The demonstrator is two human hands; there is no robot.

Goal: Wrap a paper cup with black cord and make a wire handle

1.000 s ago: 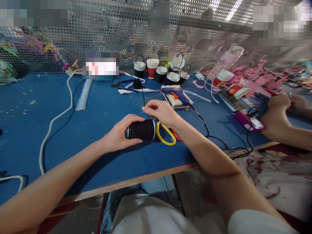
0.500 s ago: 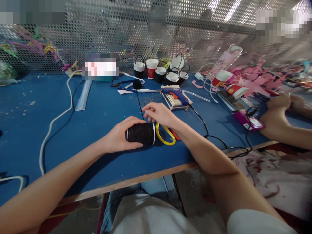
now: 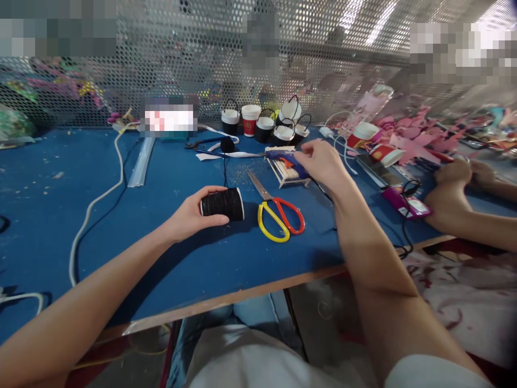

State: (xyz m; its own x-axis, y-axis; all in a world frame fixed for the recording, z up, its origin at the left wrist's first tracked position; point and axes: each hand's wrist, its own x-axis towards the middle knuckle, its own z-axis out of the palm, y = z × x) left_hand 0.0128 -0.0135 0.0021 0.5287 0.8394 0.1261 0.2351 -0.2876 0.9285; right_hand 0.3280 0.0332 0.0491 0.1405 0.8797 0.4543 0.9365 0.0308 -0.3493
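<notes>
The left hand (image 3: 186, 216) grips the black spool (image 3: 222, 203), lying on its side, long axis pointing right toward the scissors (image 3: 278, 211). The right hand (image 3: 323, 161), fingers loosely curled, rests on the blue glue gun (image 3: 283, 156) farther away on the tabletop (image 3: 161, 253).

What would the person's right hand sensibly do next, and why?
Probably close on the blue glue gun. The right hand hovers right at it with fingers loosely spread, holding nothing, while the left hand grips the black spool on the blue table. The scissors lie untouched between the two hands.
</notes>
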